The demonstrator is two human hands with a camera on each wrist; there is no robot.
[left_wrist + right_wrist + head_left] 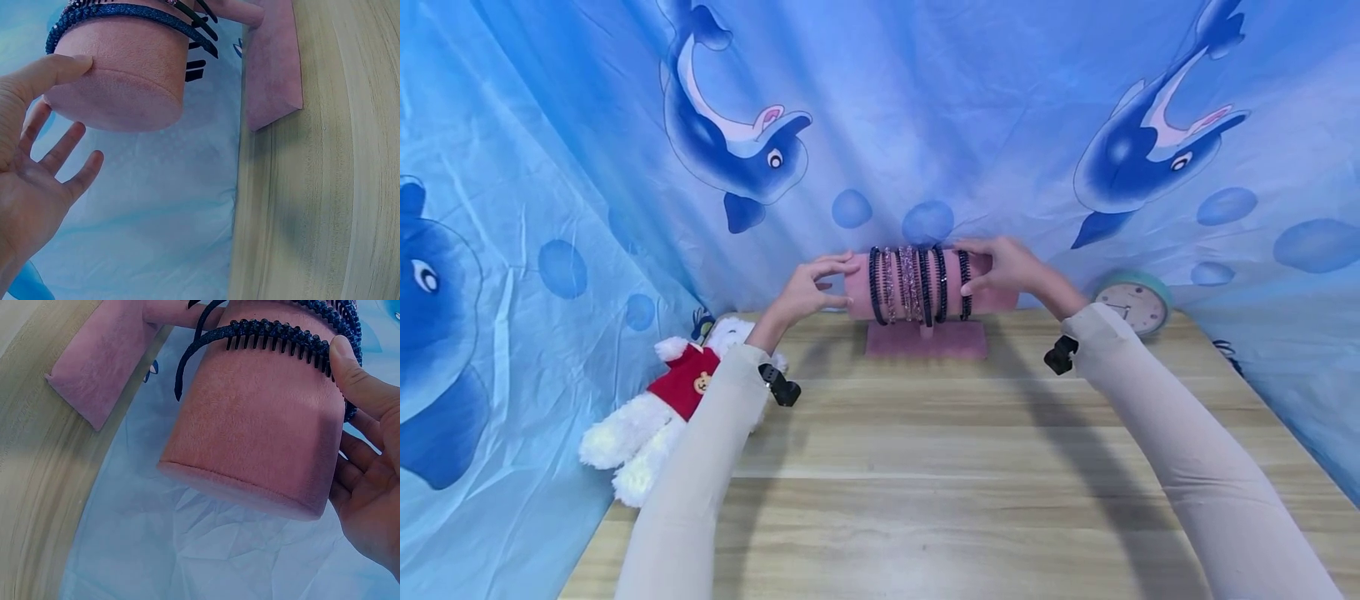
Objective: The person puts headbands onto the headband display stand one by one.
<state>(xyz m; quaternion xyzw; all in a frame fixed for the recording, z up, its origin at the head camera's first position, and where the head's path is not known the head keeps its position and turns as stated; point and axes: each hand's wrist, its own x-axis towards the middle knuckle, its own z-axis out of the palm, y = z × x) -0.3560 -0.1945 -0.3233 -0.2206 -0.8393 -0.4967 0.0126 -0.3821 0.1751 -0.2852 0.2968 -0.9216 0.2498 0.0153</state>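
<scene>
A pink plush display stand (925, 340) holds several headbands on its horizontal roll, some dark and some glittery pink. At the roll's left end is my left hand (811, 292). Its thumb (72, 65) lies on the plush near the end seam and its index finger reaches behind, while the other fingers spread free. My right hand (1009, 271) pinches the rightmost headband (275, 339), black with comb teeth, its thumb on the band and its fingers behind the roll. A dark glittery headband (125, 11) sits closest to the left hand.
A white plush toy (647, 425) in a red shirt lies at the table's left, partly behind the left sleeve. Near the right forearm stands a round clock (1138, 304) with a green rim. Blue dolphin-print curtains (880, 125) hang behind the wooden table (925, 467).
</scene>
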